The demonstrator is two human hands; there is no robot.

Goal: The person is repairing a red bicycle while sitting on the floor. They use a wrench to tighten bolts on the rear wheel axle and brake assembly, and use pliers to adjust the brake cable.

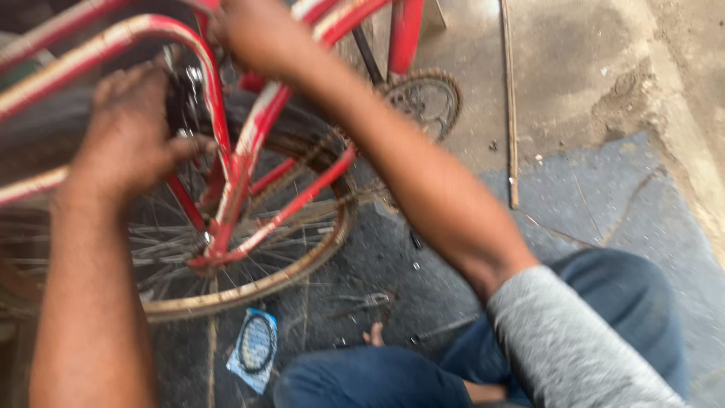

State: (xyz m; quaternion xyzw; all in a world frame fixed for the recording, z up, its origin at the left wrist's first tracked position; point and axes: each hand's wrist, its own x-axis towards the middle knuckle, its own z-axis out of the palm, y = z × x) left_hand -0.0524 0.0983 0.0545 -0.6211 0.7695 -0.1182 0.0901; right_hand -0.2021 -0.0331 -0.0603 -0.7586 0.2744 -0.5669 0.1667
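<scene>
a: where is the red bicycle frame lying from your hands right now?

b: it is lying up and to the left of you, past your knees. you are reaching forward into it with both arms. the thin red stays are running from the top of the picture down to the hub of the rear wheel, so the long axis is going away from you and a little to the left

a: which hand is being nearer to the frame?

b: both are touching it, i think. your left hand is closing around the curved red tube, fingers wrapped, thumb pointing to the right against the stay. your right hand is reaching higher, across the frame near the top edge. it is blurred and half cut off, so i cannot tell if it is gripping or only pressing

a: and the things around you?

b: the chain sprocket is sitting to the right of your right forearm. a pair of pliers is lying on the ground just before your knees, well below both hands, and a small blue packet is lying under the wheel rim
</scene>
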